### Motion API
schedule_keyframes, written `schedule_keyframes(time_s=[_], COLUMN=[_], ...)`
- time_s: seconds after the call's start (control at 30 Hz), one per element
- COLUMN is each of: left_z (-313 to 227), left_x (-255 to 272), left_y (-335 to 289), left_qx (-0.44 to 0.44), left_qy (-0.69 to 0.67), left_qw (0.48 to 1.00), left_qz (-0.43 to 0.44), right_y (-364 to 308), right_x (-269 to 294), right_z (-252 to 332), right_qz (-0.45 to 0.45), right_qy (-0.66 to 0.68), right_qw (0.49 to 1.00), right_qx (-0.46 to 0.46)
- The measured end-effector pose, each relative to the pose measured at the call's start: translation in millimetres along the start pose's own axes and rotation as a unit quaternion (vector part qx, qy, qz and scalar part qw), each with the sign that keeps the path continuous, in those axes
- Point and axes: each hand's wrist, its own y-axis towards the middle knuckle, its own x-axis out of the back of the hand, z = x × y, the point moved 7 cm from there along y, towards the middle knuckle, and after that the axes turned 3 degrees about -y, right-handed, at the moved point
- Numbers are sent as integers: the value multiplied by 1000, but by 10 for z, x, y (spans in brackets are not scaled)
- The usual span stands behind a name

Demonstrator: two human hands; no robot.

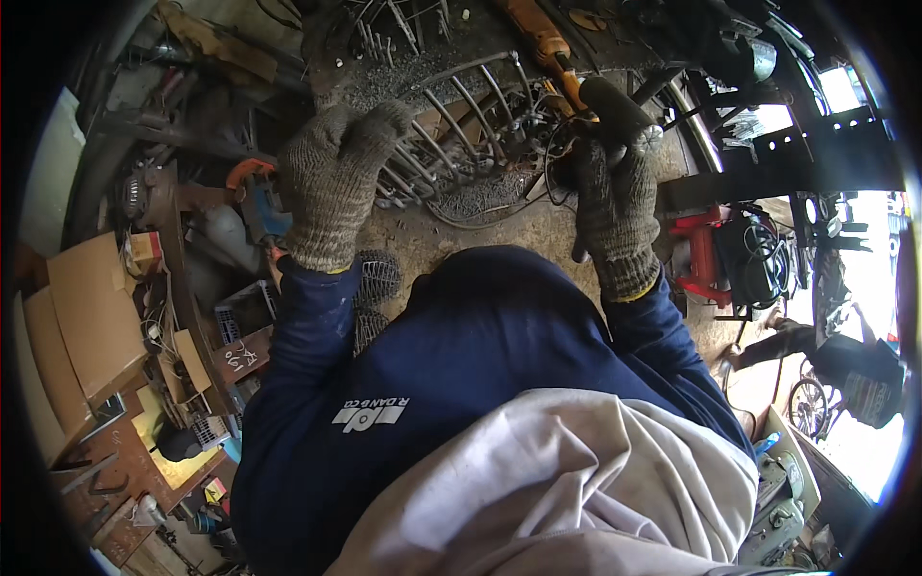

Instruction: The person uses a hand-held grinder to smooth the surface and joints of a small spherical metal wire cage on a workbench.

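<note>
My left hand (338,178), in a grey-brown knit glove, is closed at the left end of a metal rod frame (449,134). Its fingertips are partly hidden there. Several short rods cross the frame like rungs, and it lies tilted on the work surface. My right hand (619,216), gloved the same way, is closed around what looks like a hammer (619,113). The hammer's thick dark head, with a shiny worn face, stands above the fist; most of the handle is hidden. An orange power tool (540,36) lies just beyond the head.
Dark metal grit (485,197) and a thin cable (549,163) lie beside the frame. More bent rods (403,27) are at the far side. At left are cardboard boxes (91,317) and a cluttered shelf; at right, a red stool (701,254) and a person (860,379) in dark clothing.
</note>
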Motion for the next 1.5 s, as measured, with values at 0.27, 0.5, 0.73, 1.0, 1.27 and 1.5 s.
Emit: schedule_keyframes(time_s=[0.27, 0.5, 0.73, 1.0, 1.27, 1.5], left_z=[61, -188, -230, -244, -126, -287], left_x=[-274, -382, -759, -893, -758, -623], left_y=[-203, 38, 246, 213, 114, -13], left_qx=[-96, 65, 133, 111, 175, 125], left_qy=[-29, -152, -388, -448, -374, -291], left_qw=[995, 981, 865, 838, 877, 920], left_qz=[-30, 105, 288, 293, 248, 232], right_y=[-70, -228, -149, -161, -208, -261], right_x=[-102, -107, -79, -37, -6, -56], right_z=[-148, -390, -247, -241, -300, -403], right_qz=[-52, -35, 38, 37, 54, -4], right_qy=[156, 273, 138, 94, 71, 260], right_qw=[984, 959, 986, 988, 993, 966], right_qx=[74, -73, 84, 118, 81, 3])
